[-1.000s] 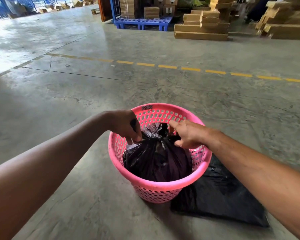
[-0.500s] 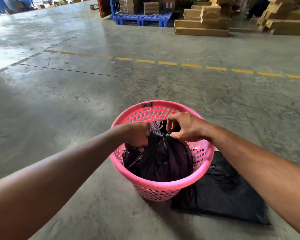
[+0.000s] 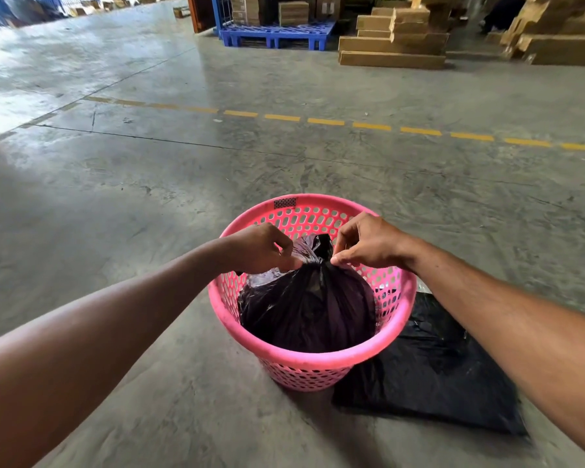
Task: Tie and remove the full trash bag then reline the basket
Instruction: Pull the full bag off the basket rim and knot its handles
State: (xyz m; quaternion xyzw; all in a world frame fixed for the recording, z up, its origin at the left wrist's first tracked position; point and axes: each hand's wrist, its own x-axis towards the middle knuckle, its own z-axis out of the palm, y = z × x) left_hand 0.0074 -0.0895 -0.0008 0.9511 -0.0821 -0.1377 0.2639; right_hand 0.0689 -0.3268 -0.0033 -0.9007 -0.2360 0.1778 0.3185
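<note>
A pink perforated basket point(image 3: 304, 361) stands on the concrete floor with a full black trash bag point(image 3: 308, 309) inside it. The bag's top is gathered into a neck with a short tuft sticking up. My left hand point(image 3: 262, 249) pinches the neck from the left and my right hand point(image 3: 368, 243) pinches it from the right, fingertips almost meeting at the gather. A flat black spare bag point(image 3: 429, 376) lies on the floor against the basket's right side.
Bare concrete floor surrounds the basket, crossed by a dashed yellow line point(image 3: 325, 121). A blue pallet point(image 3: 277, 35) and stacks of cardboard boxes point(image 3: 395, 45) stand far behind, with more boxes at the far right.
Both hands have drawn the bag's top together into a tight neck; the loose plastic that spread between them is now bunched, and the hands sit slightly higher over the basket.
</note>
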